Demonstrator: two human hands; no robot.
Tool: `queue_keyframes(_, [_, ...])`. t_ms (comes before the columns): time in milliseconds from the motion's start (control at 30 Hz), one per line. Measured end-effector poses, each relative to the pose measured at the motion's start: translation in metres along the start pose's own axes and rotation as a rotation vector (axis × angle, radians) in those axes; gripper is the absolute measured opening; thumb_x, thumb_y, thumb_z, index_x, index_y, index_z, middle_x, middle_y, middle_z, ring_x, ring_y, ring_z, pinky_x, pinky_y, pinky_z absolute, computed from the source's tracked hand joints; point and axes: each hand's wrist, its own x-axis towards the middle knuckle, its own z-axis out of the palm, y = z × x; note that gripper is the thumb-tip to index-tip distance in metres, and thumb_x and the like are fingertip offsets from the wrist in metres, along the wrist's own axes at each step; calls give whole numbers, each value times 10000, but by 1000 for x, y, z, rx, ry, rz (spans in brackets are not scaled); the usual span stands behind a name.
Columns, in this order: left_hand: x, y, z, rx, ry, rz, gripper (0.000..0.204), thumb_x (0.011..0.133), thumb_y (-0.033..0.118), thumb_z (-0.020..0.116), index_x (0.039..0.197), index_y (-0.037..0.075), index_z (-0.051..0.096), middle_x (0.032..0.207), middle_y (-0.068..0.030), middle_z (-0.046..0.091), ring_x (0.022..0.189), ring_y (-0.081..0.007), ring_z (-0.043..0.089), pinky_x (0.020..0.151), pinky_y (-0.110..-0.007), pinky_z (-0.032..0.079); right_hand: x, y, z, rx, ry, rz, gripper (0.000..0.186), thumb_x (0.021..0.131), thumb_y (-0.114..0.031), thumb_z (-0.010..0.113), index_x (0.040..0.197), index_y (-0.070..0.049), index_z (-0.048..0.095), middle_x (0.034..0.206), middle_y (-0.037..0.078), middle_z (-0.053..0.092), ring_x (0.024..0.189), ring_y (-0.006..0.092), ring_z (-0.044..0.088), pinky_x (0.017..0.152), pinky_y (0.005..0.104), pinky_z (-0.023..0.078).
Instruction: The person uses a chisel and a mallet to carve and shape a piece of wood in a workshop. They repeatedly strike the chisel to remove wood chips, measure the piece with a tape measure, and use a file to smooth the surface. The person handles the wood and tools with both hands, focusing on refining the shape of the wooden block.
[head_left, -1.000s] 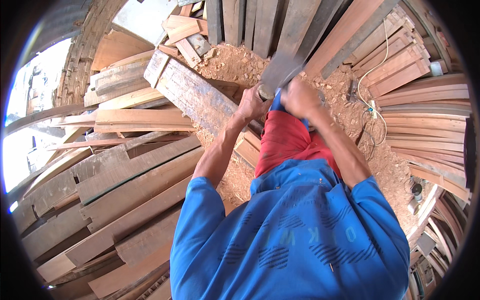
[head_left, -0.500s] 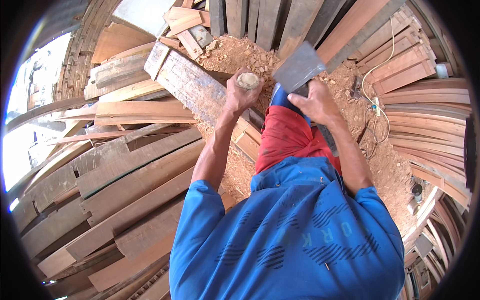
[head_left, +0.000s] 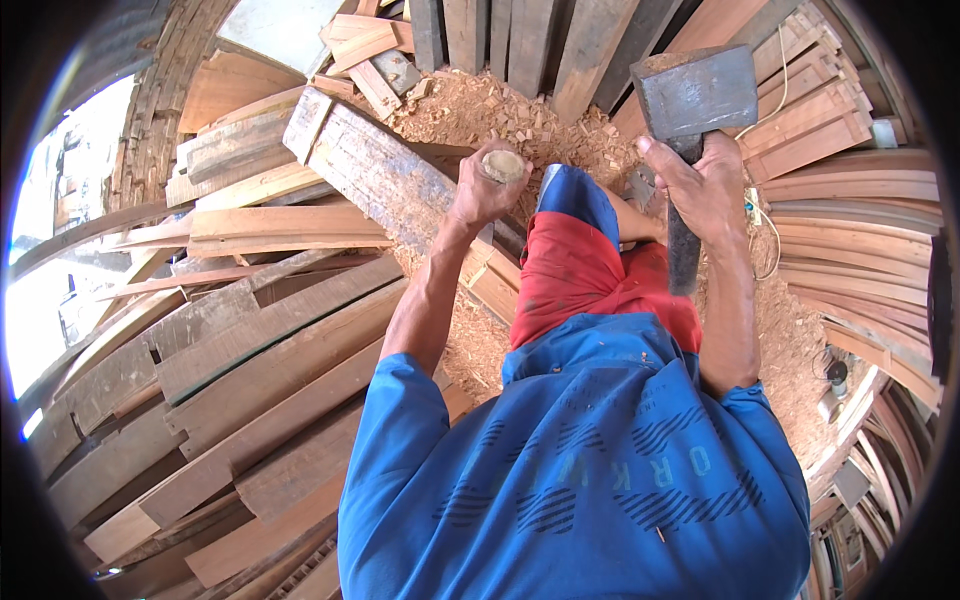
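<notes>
The grip of the right hand [head_left: 708, 190] is wrapped round the shaft of a mallet [head_left: 700, 92], raised well apart from the round-ended tool [head_left: 503, 167]. The left hand [head_left: 480, 198] clasps that tool near the long timber [head_left: 385, 180]; its lower end is hidden. Good striking probably calls for a steady tool, knuckles below its top, and the mallet's face landing squarely.

Faintly glossy mallet head [head_left: 697, 95], matt cloth shirt [head_left: 580, 440]

From my station I see the floor [head_left: 785, 335] under sawdust [head_left: 476, 345], wood chips [head_left: 505, 115] strewn at upper centre, a pale cable [head_left: 777, 243] looped at frame right.
</notes>
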Motion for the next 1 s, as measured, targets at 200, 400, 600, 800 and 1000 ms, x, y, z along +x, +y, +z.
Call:
queue_keyframes(200, [-4,0,-1,-9,-6,-21,218,847,183,806,875,42,641,738,-91,687,689,-141,663,677,-327,546,-1,-3,12,28,28,-163,223,874,-184,764,978,7,716,763,1,678,649,86,587,599,301,484])
queue_keyframes(400, [-6,5,-1,-12,-59,-1,227,854,192,794,933,32,654,779,-110,715,732,-146,694,696,-337,557,3,18,55,-383,-147,-23,303,885,-301,735,888,1,720,785,159,719,729,276,703,701,415,557])
queue_keyframes(600, [0,-3,4,37,-95,82,253,853,192,767,996,9,666,847,-144,743,807,-191,739,728,-354,571,18,29,75,-740,-375,-163,366,886,-336,702,910,29,702,874,265,713,852,399,716,802,493,562])
queue_keyframes(800, [3,-9,13,33,-121,-112,254,827,204,790,946,15,667,829,-149,729,785,-239,734,735,-374,566,48,23,55,-368,-17,-131,366,881,-292,697,925,71,682,858,268,711,818,357,720,765,443,567])
queue_keyframes(1000, [-7,-31,22,201,-211,15,272,861,191,756,1045,2,688,891,-131,744,807,-212,704,758,-355,567,24,57,90,-891,-556,-60,451,848,-298,719,1073,88,658,985,276,719,938,383,717,833,439,562])
